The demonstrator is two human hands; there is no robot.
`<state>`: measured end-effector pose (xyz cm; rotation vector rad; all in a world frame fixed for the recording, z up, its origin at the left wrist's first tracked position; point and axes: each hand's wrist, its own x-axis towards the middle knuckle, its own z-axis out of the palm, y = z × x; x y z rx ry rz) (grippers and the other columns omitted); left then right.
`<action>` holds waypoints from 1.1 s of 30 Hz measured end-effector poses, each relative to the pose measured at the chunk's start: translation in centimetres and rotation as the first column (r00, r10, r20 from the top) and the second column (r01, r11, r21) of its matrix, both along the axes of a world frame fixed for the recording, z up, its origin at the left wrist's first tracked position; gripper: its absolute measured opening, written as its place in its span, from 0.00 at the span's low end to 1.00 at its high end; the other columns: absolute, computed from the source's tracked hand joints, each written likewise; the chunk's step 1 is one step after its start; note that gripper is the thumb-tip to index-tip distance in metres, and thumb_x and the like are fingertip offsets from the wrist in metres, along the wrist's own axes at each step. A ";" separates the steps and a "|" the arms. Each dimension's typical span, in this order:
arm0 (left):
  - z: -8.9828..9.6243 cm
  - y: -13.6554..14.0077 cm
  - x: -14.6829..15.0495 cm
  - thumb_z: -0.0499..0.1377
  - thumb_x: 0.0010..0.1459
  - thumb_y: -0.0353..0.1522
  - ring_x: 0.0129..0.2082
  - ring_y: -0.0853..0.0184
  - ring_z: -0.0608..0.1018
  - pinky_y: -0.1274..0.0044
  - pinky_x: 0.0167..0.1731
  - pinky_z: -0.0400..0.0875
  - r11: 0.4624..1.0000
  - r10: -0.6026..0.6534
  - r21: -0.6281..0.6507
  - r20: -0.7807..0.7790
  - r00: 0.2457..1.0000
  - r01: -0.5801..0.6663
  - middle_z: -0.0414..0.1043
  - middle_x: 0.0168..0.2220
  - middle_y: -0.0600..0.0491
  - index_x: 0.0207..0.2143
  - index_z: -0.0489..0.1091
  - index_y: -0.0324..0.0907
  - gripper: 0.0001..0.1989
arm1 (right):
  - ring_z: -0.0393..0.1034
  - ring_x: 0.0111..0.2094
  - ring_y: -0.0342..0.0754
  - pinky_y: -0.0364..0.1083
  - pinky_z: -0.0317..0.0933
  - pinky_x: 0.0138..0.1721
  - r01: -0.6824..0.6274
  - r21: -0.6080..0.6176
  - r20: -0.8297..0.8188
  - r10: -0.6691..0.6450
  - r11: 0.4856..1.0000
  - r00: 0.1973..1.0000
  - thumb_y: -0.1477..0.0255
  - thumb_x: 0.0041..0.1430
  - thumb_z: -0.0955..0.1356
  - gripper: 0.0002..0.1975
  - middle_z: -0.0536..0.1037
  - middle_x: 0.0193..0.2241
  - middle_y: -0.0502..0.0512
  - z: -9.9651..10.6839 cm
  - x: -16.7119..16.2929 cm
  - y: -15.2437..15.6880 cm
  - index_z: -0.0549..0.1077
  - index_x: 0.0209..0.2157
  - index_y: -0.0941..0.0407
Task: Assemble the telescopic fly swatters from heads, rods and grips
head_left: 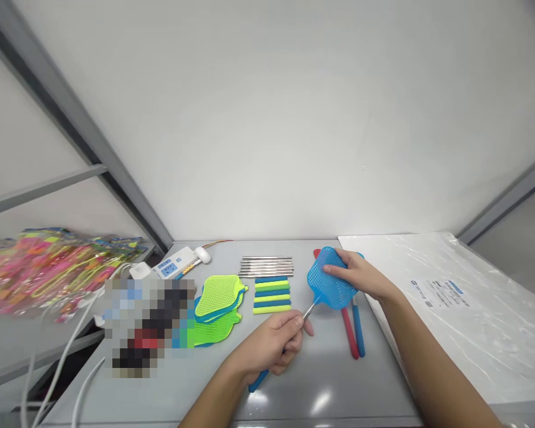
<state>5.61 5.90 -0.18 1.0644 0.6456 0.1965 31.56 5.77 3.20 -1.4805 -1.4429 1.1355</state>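
A blue fly swatter (327,279) is held at a slant over the grey table. My left hand (279,340) is closed round its metal rod, and the end of the blue handle pokes out below the fist. My right hand (356,270) pinches the perforated swatter head near its upper right edge, thumb on the near face. Just beyond my left hand lies a row of blue, green and yellow handles (271,296), with silver rods (266,266) behind it. Under the held head, a red handle (350,334) and another blue handle (359,333) lie side by side.
Loose green and blue swatter heads (218,297) are stacked left of the handles. A white power strip (176,263) lies at the back left, with cables hanging nearby. Bagged colourful items (62,267) fill the left shelf. A plastic-wrapped white package (450,321) covers the right side.
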 end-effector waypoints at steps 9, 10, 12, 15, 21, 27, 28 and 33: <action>0.1 -3.0 -2.2 0.50 0.63 0.48 0.15 0.79 0.49 0.83 0.13 0.40 0.961 0.278 -0.036 0.149 0.949 -0.276 0.50 0.22 0.63 0.39 0.65 0.43 0.18 | 0.70 0.28 0.48 0.46 0.65 0.25 0.134 0.081 -0.244 -0.111 0.988 0.963 0.53 0.57 0.68 0.25 0.72 0.30 0.51 1.0 -4.6 -1.4 0.66 0.51 0.52; -0.1 -3.4 -2.1 0.49 0.64 0.48 0.15 0.78 0.49 0.83 0.13 0.40 0.956 0.294 -0.036 0.161 0.942 -0.292 0.50 0.22 0.63 0.39 0.64 0.44 0.18 | 0.70 0.29 0.48 0.46 0.65 0.26 0.101 0.071 -0.260 -0.079 0.992 0.962 0.53 0.57 0.68 0.22 0.73 0.30 0.52 0.8 -6.1 -2.0 0.67 0.47 0.53; -0.4 -4.2 -1.9 0.48 0.64 0.49 0.14 0.78 0.49 0.82 0.13 0.39 0.952 0.307 -0.037 0.171 0.936 -0.305 0.50 0.22 0.63 0.38 0.62 0.44 0.18 | 0.68 0.27 0.46 0.46 0.63 0.26 0.019 0.063 -0.252 -0.002 0.998 0.968 0.54 0.58 0.67 0.18 0.72 0.28 0.52 0.2 -9.1 -3.3 0.69 0.36 0.55; -1.3 -5.2 -2.2 0.49 0.62 0.52 0.14 0.78 0.47 0.83 0.13 0.38 0.950 0.312 -0.028 0.152 0.938 -0.311 0.48 0.21 0.64 0.34 0.58 0.45 0.20 | 0.61 0.22 0.43 0.46 0.61 0.27 -0.019 0.093 -0.175 0.035 0.996 0.984 0.53 0.60 0.65 0.21 0.65 0.19 0.49 -0.2 -11.9 -4.5 0.64 0.22 0.54; -2.8 -6.2 -5.8 0.53 0.59 0.53 0.15 0.78 0.47 0.84 0.13 0.41 0.967 0.253 -0.015 0.086 0.964 -0.253 0.49 0.21 0.64 0.33 0.58 0.44 0.21 | 0.50 0.19 0.43 0.47 0.54 0.21 0.312 0.232 -0.249 -0.254 0.921 0.935 0.53 0.56 0.68 0.25 0.53 0.15 0.46 2.7 -9.5 -1.0 0.57 0.15 0.51; -1.8 -5.7 -7.8 0.49 0.65 0.47 0.14 0.78 0.51 0.85 0.12 0.46 0.978 0.207 -0.072 0.218 0.954 -0.195 0.54 0.22 0.62 0.35 0.60 0.44 0.16 | 0.56 0.19 0.43 0.45 0.55 0.23 0.230 0.192 -0.308 -0.164 0.954 0.937 0.52 0.59 0.66 0.18 0.59 0.16 0.44 2.2 -13.0 0.3 0.71 0.33 0.53; -1.6 -5.5 -7.8 0.48 0.65 0.46 0.13 0.78 0.53 0.84 0.11 0.49 0.979 0.205 -0.063 0.238 0.949 -0.196 0.56 0.22 0.62 0.35 0.61 0.44 0.15 | 0.57 0.20 0.42 0.44 0.55 0.24 0.170 0.155 -0.280 -0.121 0.973 0.952 0.53 0.59 0.66 0.18 0.61 0.17 0.44 1.4 -14.1 -0.3 0.71 0.35 0.54; -1.9 -4.5 -6.7 0.46 0.66 0.47 0.09 0.77 0.48 0.83 0.08 0.46 0.974 0.226 -0.042 0.233 0.946 -0.222 0.56 0.18 0.63 0.38 0.61 0.45 0.16 | 0.56 0.17 0.41 0.43 0.51 0.22 0.020 0.023 -0.309 -0.012 1.000 0.951 0.52 0.63 0.62 0.20 0.60 0.16 0.44 -1.9 -17.3 -3.5 0.69 0.30 0.54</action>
